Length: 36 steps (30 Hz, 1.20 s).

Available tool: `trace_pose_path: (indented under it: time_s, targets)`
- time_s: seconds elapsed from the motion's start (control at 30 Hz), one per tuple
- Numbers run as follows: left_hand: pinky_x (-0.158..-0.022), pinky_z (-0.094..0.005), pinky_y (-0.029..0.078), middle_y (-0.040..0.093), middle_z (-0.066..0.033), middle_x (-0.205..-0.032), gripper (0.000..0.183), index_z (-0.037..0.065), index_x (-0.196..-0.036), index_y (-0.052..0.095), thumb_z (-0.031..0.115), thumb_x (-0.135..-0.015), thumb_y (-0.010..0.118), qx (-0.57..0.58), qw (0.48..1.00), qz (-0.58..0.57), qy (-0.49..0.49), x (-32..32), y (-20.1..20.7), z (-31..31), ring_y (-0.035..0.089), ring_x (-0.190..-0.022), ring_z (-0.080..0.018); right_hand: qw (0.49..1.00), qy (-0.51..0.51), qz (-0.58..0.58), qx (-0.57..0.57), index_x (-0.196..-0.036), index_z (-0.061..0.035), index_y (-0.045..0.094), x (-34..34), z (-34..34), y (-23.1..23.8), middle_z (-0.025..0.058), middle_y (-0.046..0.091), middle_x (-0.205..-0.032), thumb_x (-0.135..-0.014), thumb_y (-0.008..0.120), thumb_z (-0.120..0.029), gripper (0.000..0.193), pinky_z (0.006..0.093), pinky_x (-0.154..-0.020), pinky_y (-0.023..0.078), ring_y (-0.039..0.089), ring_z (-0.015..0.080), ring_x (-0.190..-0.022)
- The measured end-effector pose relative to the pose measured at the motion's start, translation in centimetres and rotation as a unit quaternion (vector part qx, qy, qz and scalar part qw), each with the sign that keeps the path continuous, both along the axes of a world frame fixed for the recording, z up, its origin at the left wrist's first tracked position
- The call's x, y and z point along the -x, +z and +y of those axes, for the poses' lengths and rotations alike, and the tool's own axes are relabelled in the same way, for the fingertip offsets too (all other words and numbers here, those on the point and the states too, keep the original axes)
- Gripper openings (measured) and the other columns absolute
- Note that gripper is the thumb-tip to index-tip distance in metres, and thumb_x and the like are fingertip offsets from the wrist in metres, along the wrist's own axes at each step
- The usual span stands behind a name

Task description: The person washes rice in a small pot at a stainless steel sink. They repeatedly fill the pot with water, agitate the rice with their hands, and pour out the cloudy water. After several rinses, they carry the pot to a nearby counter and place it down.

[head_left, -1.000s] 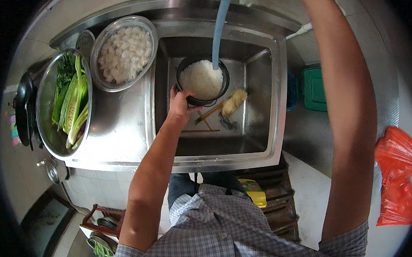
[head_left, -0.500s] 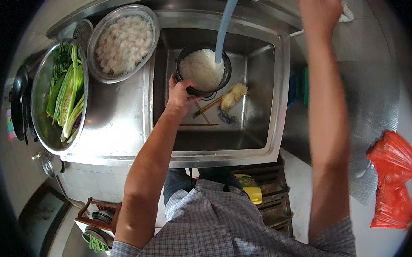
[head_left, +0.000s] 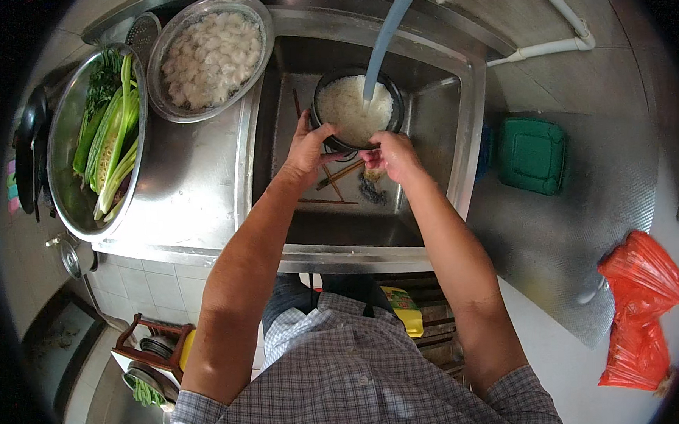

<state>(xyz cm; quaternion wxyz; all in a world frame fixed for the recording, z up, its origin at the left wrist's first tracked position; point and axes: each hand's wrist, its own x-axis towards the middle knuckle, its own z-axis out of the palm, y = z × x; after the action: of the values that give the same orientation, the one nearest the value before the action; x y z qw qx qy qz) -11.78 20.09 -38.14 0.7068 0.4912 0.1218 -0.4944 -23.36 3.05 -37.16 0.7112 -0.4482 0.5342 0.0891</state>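
Observation:
A dark round pot (head_left: 399, 112) holds white rice (head_left: 342, 104) under cloudy water, just above or on the sink floor. A grey-blue hose (head_left: 389, 32) hangs from above with its end over the rice. With thumb on the rim and fingers beneath, my left hand (head_left: 305, 154) grips the pot's near left side. My right hand (head_left: 395, 156) grips the near right rim, thumb on top. Below the pot, brown sticks (head_left: 335, 183) like chopsticks and a dark scourer (head_left: 371, 192) lie in the steel sink (head_left: 333, 235); my right hand partly covers a pale loofah-like scrubber.
On the left drainboard (head_left: 186, 181) stand a bowl of pale pieces in liquid (head_left: 215, 58) and a steel basin (head_left: 142, 122) of green vegetables. A perforated ladle (head_left: 144, 29) lies behind them. Right of the sink are a green tub (head_left: 532, 156) and a red plastic bag (head_left: 643, 305).
My right hand has come down from the upper right onto the pot's rim. The left hand keeps its grip. The pot sits slightly further right, and the loofah-like scrubber is now mostly hidden.

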Motion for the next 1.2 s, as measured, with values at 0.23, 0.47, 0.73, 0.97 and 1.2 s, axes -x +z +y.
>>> trace_pose_path:
  time_s: [0.23, 0.47, 0.73, 0.97, 1.2]
  targets:
    - [-0.101, -0.0419, 0.051, 0.066, -0.0187, -0.130, 0.074, -0.002, -0.152, 0.044, 0.025, -0.091, 0.074, -0.124, 0.986, -0.014, -0.110, -1.6, -5.1, 3.9, 0.058, -0.130, -0.0304, 0.997, -0.014, -0.004, 0.079, -0.104, 0.0085, 0.057, -0.6, -1.9, -1.1, 0.0211, 0.065, -0.088, -0.092, 0.057, -0.010, 0.022, 0.0435, -0.055, 0.063, 0.070, 0.0298, -0.064]
    - [-0.090, -0.0326, 0.054, 0.075, -0.0109, -0.104, 0.044, -0.002, -0.129, 0.066, 0.013, -0.088, 0.074, -0.189, 0.931, -0.277, -0.146, 3.4, -8.9, 5.9, 0.070, -0.098, -0.0204, 0.994, -0.064, -0.010, 0.085, -0.108, 0.0100, 0.054, -0.1, -1.7, -3.0, 0.0201, 0.062, -0.097, -0.093, 0.055, -0.009, 0.025, 0.0451, -0.060, 0.066, 0.070, 0.0306, -0.067]
    - [-0.084, -0.0333, 0.056, 0.077, -0.0086, -0.101, 0.037, 0.007, -0.125, 0.070, 0.016, -0.089, 0.074, -0.288, 0.889, -0.293, -0.204, 3.2, -6.8, 6.2, 0.072, -0.096, -0.0189, 0.995, -0.063, -0.007, 0.078, -0.098, 0.0089, 0.054, 0.9, 0.2, -4.1, 0.0198, 0.061, -0.088, -0.089, 0.059, -0.004, 0.017, 0.0478, -0.059, 0.066, 0.067, 0.0305, -0.064]
    - [-0.087, -0.0380, 0.059, 0.077, -0.0114, -0.107, 0.041, 0.010, -0.127, 0.069, 0.017, -0.086, 0.073, -0.299, 0.738, -0.519, -0.313, 3.5, -5.5, 6.5, 0.074, -0.098, -0.0326, 0.998, -0.029, 0.026, 0.056, -0.102, 0.0075, 0.056, 1.2, 0.2, -4.5, 0.0190, 0.065, -0.084, -0.092, 0.058, -0.009, 0.020, 0.0454, -0.057, 0.064, 0.067, 0.0271, -0.061]
    - [-0.100, -0.0414, 0.054, 0.072, -0.0236, -0.117, 0.040, 0.013, -0.128, 0.070, 0.018, -0.089, 0.061, -0.385, 0.662, -0.599, -0.233, 2.7, -6.9, 6.5, 0.069, -0.112, -0.0360, 0.999, 0.005, 0.030, 0.023, -0.096, 0.0060, 0.058, 2.2, -1.2, -4.2, 0.0187, 0.067, -0.075, -0.091, 0.061, -0.012, 0.019, 0.0436, -0.054, 0.062, 0.066, 0.0254, -0.058]
